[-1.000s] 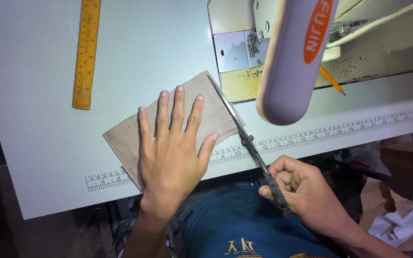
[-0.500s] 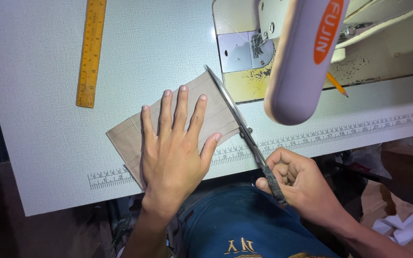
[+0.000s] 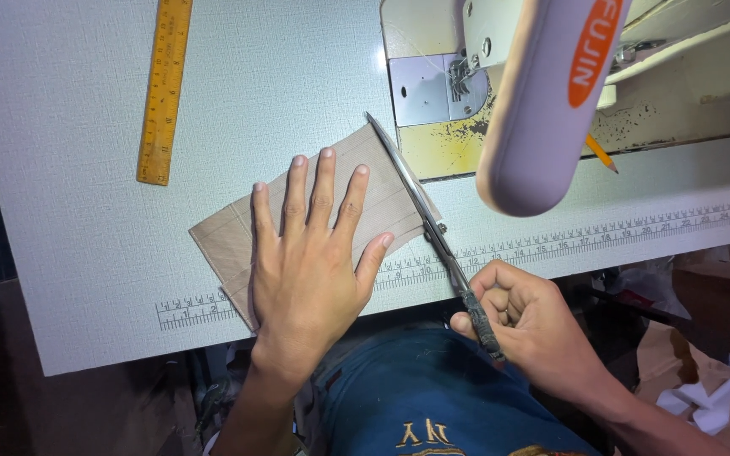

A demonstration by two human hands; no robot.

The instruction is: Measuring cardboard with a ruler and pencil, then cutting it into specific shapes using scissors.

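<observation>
On the table, left hand flat on fabric; right hand grips scissors.

Tan fabric piece, yellow ruler, seemingly dark-handled scissors.

Left hand lies flat, fingers spread, on tan fabric on white table. Right hand grips scissors — blades along fabric's right edge. Ruler well apart — sewing machine above.

A sewing workshop: a cream industrial sewing machine at upper right, set on a white bench with a printed ruler scale along its edge.
</observation>
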